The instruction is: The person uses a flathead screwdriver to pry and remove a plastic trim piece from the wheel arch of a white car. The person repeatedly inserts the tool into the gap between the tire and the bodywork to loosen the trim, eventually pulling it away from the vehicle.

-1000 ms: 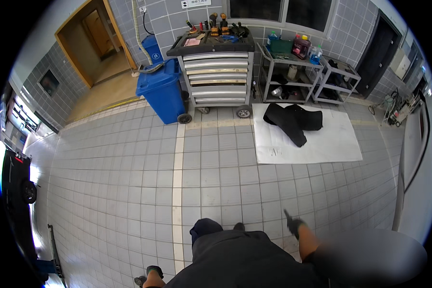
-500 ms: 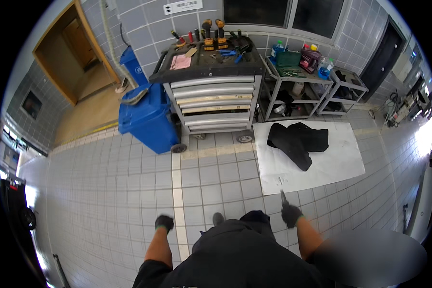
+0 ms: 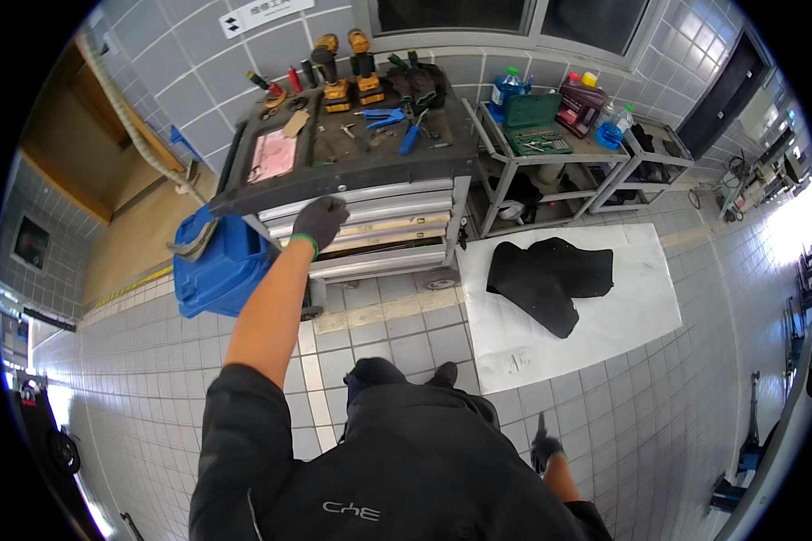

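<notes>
My left hand (image 3: pixel 322 222), in a dark grey glove with a green cuff, is stretched out before the upper drawer fronts of a tool cabinet (image 3: pixel 370 255). Its fingers are loosely bent with nothing visible in them; whether they touch a drawer is unclear. Low on the right, beside my body, my right hand (image 3: pixel 547 448), also gloved, is closed round a slim dark tool (image 3: pixel 541 424) that points up and away. The tool's exact kind is too small to tell. One lower drawer stands slightly ajar.
On the cabinet top lie two yellow-black cordless drills (image 3: pixel 366 72), blue-handled tools (image 3: pixel 409 139) and a pink paper (image 3: pixel 273 155). A blue wheeled bin (image 3: pixel 221 270) stands left. Right are a grey cart (image 3: pixel 550 171) with a green socket case (image 3: pixel 532 117) and black pieces (image 3: pixel 550 275) on a white sheet (image 3: pixel 636 316).
I have come closer to the cabinet. My left hand has risen from beside my body to the drawer fronts. My right hand stays low, still holding the dark tool.
</notes>
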Tool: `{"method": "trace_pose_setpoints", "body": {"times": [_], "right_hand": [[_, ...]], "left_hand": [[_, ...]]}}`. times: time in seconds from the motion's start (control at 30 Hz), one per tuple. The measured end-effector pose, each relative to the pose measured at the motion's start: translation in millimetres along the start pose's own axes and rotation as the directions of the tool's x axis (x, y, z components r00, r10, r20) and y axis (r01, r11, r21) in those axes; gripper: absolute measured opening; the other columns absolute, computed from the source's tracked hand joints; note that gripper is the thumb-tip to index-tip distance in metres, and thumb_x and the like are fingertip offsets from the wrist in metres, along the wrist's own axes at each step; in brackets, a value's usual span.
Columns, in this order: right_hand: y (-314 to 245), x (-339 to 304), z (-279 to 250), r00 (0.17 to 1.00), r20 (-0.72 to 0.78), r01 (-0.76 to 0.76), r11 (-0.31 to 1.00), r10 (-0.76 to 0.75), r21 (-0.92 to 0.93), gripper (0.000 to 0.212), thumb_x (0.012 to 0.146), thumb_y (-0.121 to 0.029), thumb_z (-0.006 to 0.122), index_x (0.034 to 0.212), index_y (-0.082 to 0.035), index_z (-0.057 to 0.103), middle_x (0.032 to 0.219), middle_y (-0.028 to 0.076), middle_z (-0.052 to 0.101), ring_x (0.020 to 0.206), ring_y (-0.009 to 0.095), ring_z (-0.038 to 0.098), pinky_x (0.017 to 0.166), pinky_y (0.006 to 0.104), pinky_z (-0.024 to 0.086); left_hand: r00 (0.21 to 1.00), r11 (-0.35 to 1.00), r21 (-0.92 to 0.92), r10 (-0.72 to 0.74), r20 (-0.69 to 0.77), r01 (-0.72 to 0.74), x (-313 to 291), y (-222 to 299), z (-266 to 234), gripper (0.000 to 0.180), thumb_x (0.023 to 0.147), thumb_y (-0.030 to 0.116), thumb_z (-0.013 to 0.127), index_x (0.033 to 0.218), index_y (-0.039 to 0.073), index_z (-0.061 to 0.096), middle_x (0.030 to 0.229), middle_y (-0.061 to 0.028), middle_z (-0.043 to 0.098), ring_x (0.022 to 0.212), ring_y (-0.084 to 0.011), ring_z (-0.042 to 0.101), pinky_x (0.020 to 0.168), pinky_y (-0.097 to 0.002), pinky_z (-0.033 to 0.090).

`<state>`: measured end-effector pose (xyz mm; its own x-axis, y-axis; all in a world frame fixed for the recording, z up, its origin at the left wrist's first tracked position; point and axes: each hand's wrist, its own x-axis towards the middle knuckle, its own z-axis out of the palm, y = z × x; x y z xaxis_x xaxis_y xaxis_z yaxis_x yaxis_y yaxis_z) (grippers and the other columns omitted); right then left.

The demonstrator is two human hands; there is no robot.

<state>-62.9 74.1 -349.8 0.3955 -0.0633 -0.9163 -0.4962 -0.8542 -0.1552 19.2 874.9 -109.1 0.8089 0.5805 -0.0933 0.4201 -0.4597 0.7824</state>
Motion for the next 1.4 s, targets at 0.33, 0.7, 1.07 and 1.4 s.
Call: {"method": "trace_pose_setpoints", "body": {"times": [0.33, 0.7, 1.07, 1.4], "right_hand": [[-190.9, -99.5, 15.4, 0.943, -0.305, 0.327, 0.508, -0.129, 0.797, 0.013, 0.095, -0.017, 0.055, 0.092, -0.005, 0.056, 0.067, 0.007, 0.056, 0.055, 0.021, 0.059, 0.050, 0.0350, 0.051], [-83.5, -189.1, 305.9, 0.890, 0.253, -0.456, 0.705, 0.380, 0.544, 0.032, 0.094, -0.036, 0.065, 0.079, -0.009, 0.058, 0.063, 0.011, 0.057, 0.051, 0.029, 0.057, 0.049, 0.0465, 0.048], [-35.4, -270.1, 403.4, 0.852, -0.183, 0.123, 0.153, 0.490, 0.981, 0.072, 0.082, -0.022, 0.070, 0.150, -0.020, 0.047, 0.091, 0.014, 0.072, 0.067, 0.023, 0.068, 0.058, 0.0382, 0.058], [125.9, -397.4, 663.8, 0.755, 0.169, -0.107, -0.135, 0.634, 0.985, 0.042, 0.089, -0.023, 0.065, 0.117, 0.008, 0.058, 0.085, 0.019, 0.071, 0.071, 0.028, 0.075, 0.059, 0.0405, 0.062]], "left_hand": [[0.987, 0.917, 0.369, 0.159, 0.016, -0.154, 193.4, 80.4, 0.0, 0.045, 0.091, 0.042, 0.066, 0.129, 0.018, 0.069, 0.119, -0.0167, 0.072, 0.110, -0.0333, 0.068, 0.097, -0.0432, 0.051], [0.532, 0.478, 0.507, 0.845, -0.043, -0.717, 179.2, 8.0, 23.9, 0.032, 0.093, 0.034, 0.067, 0.118, 0.014, 0.071, 0.117, -0.0170, 0.070, 0.109, -0.0369, 0.065, 0.098, -0.0472, 0.051], [0.574, 0.554, 0.523, 0.806, -0.143, -0.648, 99.3, -18.1, 123.9, 0.069, 0.090, 0.055, 0.064, 0.138, 0.006, 0.054, 0.141, -0.0220, 0.053, 0.131, -0.0387, 0.051, 0.107, -0.0477, 0.044], [0.280, 0.150, 0.264, 0.096, 0.955, -0.953, -315.2, -23.0, 363.2, 0.078, 0.092, 0.058, 0.059, 0.149, 0.007, 0.046, 0.152, -0.0201, 0.047, 0.138, -0.0371, 0.047, 0.112, -0.0466, 0.041]]}}
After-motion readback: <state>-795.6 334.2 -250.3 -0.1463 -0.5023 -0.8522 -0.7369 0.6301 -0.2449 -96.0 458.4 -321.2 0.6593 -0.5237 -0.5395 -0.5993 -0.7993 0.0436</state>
